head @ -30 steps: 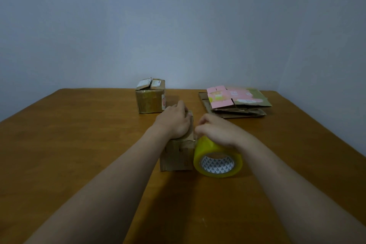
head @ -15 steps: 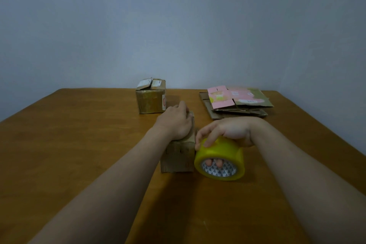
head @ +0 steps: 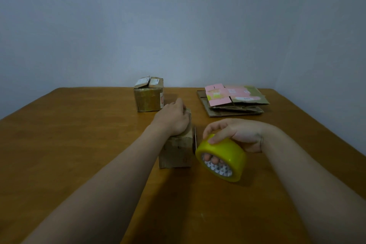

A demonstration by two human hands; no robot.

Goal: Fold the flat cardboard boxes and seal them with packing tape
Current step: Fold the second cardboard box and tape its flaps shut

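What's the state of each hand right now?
Left hand: closed over the top of the small cardboard box, holding it down.
Right hand: closed on the yellow tape roll, fingers through its core.

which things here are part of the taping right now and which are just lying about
In use: small cardboard box, held down by the left hand; yellow tape roll, gripped by the right hand, fingers through its core.
Lying about: taped box at the back; stack of flat cardboard, back right, waiting its turn.
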